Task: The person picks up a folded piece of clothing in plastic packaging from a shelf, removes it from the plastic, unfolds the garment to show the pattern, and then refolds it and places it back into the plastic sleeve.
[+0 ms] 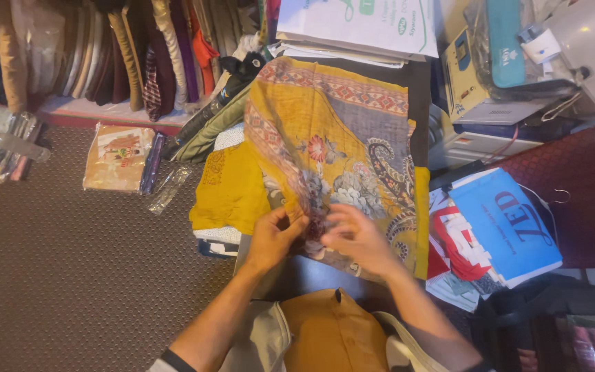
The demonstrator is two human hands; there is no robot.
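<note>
Printed scarf [332, 138], mustard yellow with grey paisley and floral panels and a red patterned border, lay spread lengthwise over a stack of folded cloth in front of the person. Its long axis ran away from the body, from the near edge at the hands up toward the white papers [356, 24] at the far end.

Left hand [273, 238] had its fingers curled and pinched on the near edge of the scarf, slightly left of the cloth's midline. Right hand [359, 238] was just beside it, fingers bent down onto the same gathered edge; it appeared to grip the fabric, though the fingertips were partly blurred. The two hands sat close together, nearly touching, at the bunched near end, so the whole length of the scarf lay ahead of both grips. Neither hand was clearly nearer to the far end.

Below the scarf on the left, a folded mustard garment [228, 189] showed, touching the scarf's left side. To the right lay a blue bag [504, 224] over red-and-white packets. On the brown carpet [56, 275] to the left was a plastic-wrapped packet [118, 157], well apart from the hands. Hanging garments [105, 48] lined the far left.
</note>
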